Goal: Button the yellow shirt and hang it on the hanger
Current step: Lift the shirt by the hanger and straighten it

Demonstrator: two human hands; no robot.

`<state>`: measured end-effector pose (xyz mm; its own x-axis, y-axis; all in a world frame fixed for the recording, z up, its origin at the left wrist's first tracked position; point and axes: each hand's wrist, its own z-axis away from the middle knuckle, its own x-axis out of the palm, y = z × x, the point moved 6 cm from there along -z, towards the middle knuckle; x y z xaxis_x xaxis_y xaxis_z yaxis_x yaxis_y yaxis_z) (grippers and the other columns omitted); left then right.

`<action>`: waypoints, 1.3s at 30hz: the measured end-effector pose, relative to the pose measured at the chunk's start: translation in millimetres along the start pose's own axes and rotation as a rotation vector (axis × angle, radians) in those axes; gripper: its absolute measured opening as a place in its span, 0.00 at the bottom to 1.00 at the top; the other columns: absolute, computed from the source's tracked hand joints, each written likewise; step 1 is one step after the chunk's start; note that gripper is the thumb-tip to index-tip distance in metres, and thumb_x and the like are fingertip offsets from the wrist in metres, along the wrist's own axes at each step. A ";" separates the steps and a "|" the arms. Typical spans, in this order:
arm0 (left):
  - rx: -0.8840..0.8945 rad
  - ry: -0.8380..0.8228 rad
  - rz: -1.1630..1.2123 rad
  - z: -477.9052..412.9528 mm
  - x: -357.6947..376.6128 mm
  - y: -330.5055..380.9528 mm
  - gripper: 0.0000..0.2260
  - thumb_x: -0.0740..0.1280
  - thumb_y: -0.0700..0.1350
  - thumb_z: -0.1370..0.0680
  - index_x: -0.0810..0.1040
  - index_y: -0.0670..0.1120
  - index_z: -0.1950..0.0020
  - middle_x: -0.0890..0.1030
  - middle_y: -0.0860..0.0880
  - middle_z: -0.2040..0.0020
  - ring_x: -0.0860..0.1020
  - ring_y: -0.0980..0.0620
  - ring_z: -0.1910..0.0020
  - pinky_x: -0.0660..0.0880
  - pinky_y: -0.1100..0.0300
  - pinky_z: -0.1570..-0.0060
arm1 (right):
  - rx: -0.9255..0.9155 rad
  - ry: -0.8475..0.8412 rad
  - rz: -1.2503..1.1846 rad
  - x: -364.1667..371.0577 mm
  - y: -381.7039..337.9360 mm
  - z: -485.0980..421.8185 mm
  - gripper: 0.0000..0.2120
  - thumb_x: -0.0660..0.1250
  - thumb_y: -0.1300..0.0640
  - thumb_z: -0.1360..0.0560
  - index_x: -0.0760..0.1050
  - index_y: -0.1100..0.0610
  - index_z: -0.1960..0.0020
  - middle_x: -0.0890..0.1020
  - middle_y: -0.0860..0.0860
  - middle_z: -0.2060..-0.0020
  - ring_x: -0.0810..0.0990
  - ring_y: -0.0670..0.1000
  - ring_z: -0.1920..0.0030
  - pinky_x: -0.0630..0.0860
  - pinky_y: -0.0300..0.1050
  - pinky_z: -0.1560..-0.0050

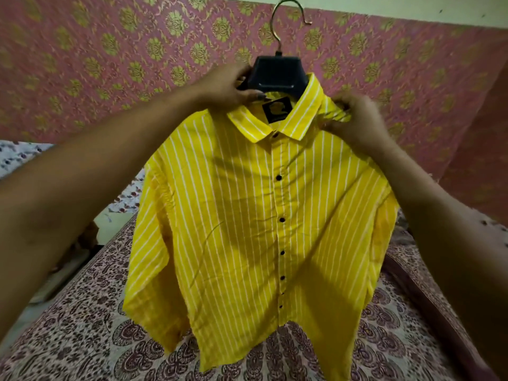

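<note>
The yellow shirt [247,221] with white stripes hangs in the air in front of me, its dark buttons fastened down the front. A black hanger [277,72] with a metal hook [286,20] sits inside the collar. My left hand [228,86] grips the hanger's left side at the neck. My right hand [354,119] pinches the shirt's fabric at the right shoulder, beside the collar. The hanger's arms are hidden inside the shirt.
Below the shirt lies a bed with a maroon floral printed sheet [82,339]. A pink cloth with gold flower motifs [110,56] covers the wall behind. A patch of floor [115,218] shows to the left of the bed.
</note>
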<state>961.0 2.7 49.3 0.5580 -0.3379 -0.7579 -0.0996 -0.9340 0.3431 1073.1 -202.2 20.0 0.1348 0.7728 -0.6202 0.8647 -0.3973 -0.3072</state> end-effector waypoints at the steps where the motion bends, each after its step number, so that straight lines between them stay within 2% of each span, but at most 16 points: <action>1: 0.000 0.009 0.033 1.5 -0.1 -2.6 0.22 0.66 0.47 0.24 0.67 0.45 0.31 0.73 0.48 0.35 0.70 0.52 0.37 0.66 0.62 0.42 | 0.014 0.005 0.051 -4.0 2.4 3.0 0.23 0.76 0.52 0.34 0.77 0.57 0.41 0.81 0.52 0.50 0.77 0.49 0.50 0.72 0.44 0.50; 3: -0.012 0.053 0.121 5.4 -4.5 -9.8 0.22 0.67 0.45 0.24 0.68 0.45 0.31 0.73 0.51 0.37 0.70 0.55 0.39 0.67 0.64 0.42 | 0.118 -0.099 0.240 -10.5 17.2 12.0 0.28 0.76 0.44 0.36 0.75 0.55 0.40 0.81 0.55 0.45 0.78 0.54 0.46 0.74 0.49 0.47; 5: -0.037 0.089 0.165 8.6 -11.8 -20.0 0.21 0.68 0.44 0.25 0.70 0.46 0.33 0.74 0.51 0.39 0.72 0.55 0.40 0.69 0.62 0.42 | 0.251 -0.302 0.336 -13.1 38.2 27.1 0.27 0.73 0.42 0.34 0.76 0.59 0.42 0.81 0.61 0.47 0.78 0.60 0.50 0.75 0.54 0.49; 7: -0.053 0.065 0.173 12.0 -15.6 -28.4 0.20 0.69 0.43 0.26 0.72 0.45 0.35 0.77 0.49 0.41 0.75 0.52 0.42 0.72 0.56 0.40 | 0.344 -0.419 0.048 -9.6 52.0 45.3 0.20 0.70 0.47 0.29 0.78 0.61 0.45 0.81 0.63 0.50 0.80 0.60 0.52 0.77 0.55 0.50; 9: -0.033 0.041 0.154 14.9 -15.2 -33.6 0.18 0.71 0.43 0.28 0.76 0.43 0.38 0.79 0.45 0.43 0.77 0.49 0.44 0.74 0.52 0.40 | 0.482 -0.437 -0.313 -4.2 62.0 65.2 0.15 0.63 0.51 0.24 0.77 0.62 0.45 0.81 0.58 0.53 0.79 0.55 0.55 0.76 0.48 0.55; 12: -0.053 0.062 0.055 20.6 -12.4 -38.8 0.19 0.74 0.49 0.31 0.79 0.43 0.43 0.82 0.43 0.47 0.79 0.47 0.46 0.75 0.50 0.43 | 0.545 -0.463 -0.431 9.1 77.1 82.8 0.10 0.60 0.57 0.21 0.78 0.60 0.52 0.80 0.54 0.61 0.77 0.49 0.63 0.73 0.39 0.64; 14: -0.056 0.039 0.047 22.3 -6.9 -42.0 0.18 0.74 0.48 0.31 0.79 0.43 0.44 0.82 0.43 0.48 0.79 0.47 0.47 0.76 0.49 0.43 | 0.507 -0.456 -0.337 13.9 80.8 89.0 0.05 0.64 0.62 0.24 0.79 0.62 0.54 0.80 0.52 0.66 0.77 0.43 0.69 0.73 0.32 0.70; 17: -0.047 0.023 0.014 26.2 1.7 -46.6 0.15 0.73 0.44 0.30 0.79 0.42 0.45 0.81 0.46 0.49 0.79 0.50 0.49 0.75 0.58 0.48 | 0.442 -0.441 -0.295 19.2 75.2 95.1 0.03 0.66 0.66 0.26 0.77 0.63 0.57 0.79 0.55 0.64 0.76 0.48 0.64 0.71 0.28 0.68; 19: -0.055 0.045 0.003 29.3 2.9 -51.5 0.14 0.74 0.47 0.30 0.80 0.44 0.47 0.82 0.46 0.50 0.79 0.50 0.50 0.75 0.59 0.49 | 0.366 -0.419 -0.253 23.5 66.1 96.7 0.06 0.64 0.67 0.24 0.76 0.62 0.59 0.77 0.53 0.65 0.73 0.48 0.64 0.70 0.28 0.68; 23: -0.088 0.089 -0.030 31.4 -1.3 -63.8 0.17 0.73 0.49 0.30 0.80 0.43 0.45 0.82 0.45 0.47 0.79 0.47 0.48 0.76 0.50 0.45 | 0.307 -0.222 -0.241 17.5 60.1 96.0 0.04 0.62 0.66 0.23 0.74 0.65 0.56 0.76 0.56 0.66 0.73 0.48 0.64 0.68 0.33 0.67; 26: -0.130 0.109 -0.039 35.6 -4.6 -70.6 0.17 0.72 0.50 0.29 0.79 0.43 0.44 0.82 0.44 0.46 0.79 0.46 0.47 0.76 0.48 0.46 | 0.279 -0.020 -0.297 8.0 56.9 99.2 0.03 0.63 0.67 0.24 0.76 0.63 0.54 0.78 0.51 0.65 0.75 0.42 0.65 0.71 0.27 0.65; 28: -0.134 0.111 -0.032 37.2 -6.4 -71.0 0.17 0.72 0.50 0.29 0.78 0.44 0.43 0.82 0.44 0.46 0.79 0.46 0.47 0.76 0.50 0.46 | 0.280 0.042 -0.298 6.5 55.8 101.3 0.05 0.63 0.68 0.24 0.76 0.61 0.53 0.78 0.50 0.64 0.76 0.40 0.66 0.71 0.25 0.66; 30: -0.106 0.110 -0.016 37.2 -5.9 -67.1 0.17 0.72 0.49 0.28 0.77 0.43 0.42 0.81 0.47 0.48 0.78 0.50 0.48 0.74 0.57 0.49 | 0.280 0.101 -0.266 3.9 60.9 102.3 0.05 0.64 0.67 0.25 0.77 0.61 0.51 0.80 0.52 0.61 0.77 0.38 0.66 0.73 0.27 0.64; 33: -0.068 0.113 0.078 39.4 -5.1 -58.2 0.17 0.72 0.46 0.29 0.77 0.43 0.43 0.79 0.48 0.48 0.77 0.52 0.48 0.72 0.61 0.50 | 0.273 0.014 -0.133 6.1 64.3 100.2 0.06 0.64 0.66 0.24 0.79 0.63 0.50 0.80 0.55 0.60 0.76 0.40 0.63 0.73 0.43 0.59; 37: -0.021 0.135 0.101 36.5 -3.0 -55.3 0.16 0.74 0.47 0.31 0.79 0.42 0.47 0.81 0.44 0.49 0.79 0.48 0.49 0.75 0.55 0.47 | 0.316 -0.126 0.006 11.4 72.6 98.1 0.04 0.66 0.63 0.24 0.78 0.58 0.51 0.81 0.55 0.59 0.80 0.55 0.55 0.71 0.45 0.57; 39: 0.005 0.158 0.094 33.5 -2.0 -51.7 0.15 0.74 0.47 0.31 0.79 0.43 0.48 0.81 0.45 0.50 0.79 0.49 0.50 0.74 0.57 0.49 | 0.312 -0.129 0.012 9.6 67.0 91.3 0.07 0.68 0.60 0.25 0.78 0.57 0.48 0.80 0.52 0.56 0.79 0.55 0.50 0.72 0.47 0.53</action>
<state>937.4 47.8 14.5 0.6686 -0.4014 -0.6259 -0.1613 -0.9000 0.4050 1088.1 -266.6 -72.4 0.0643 0.7062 -0.7051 0.6706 -0.5538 -0.4935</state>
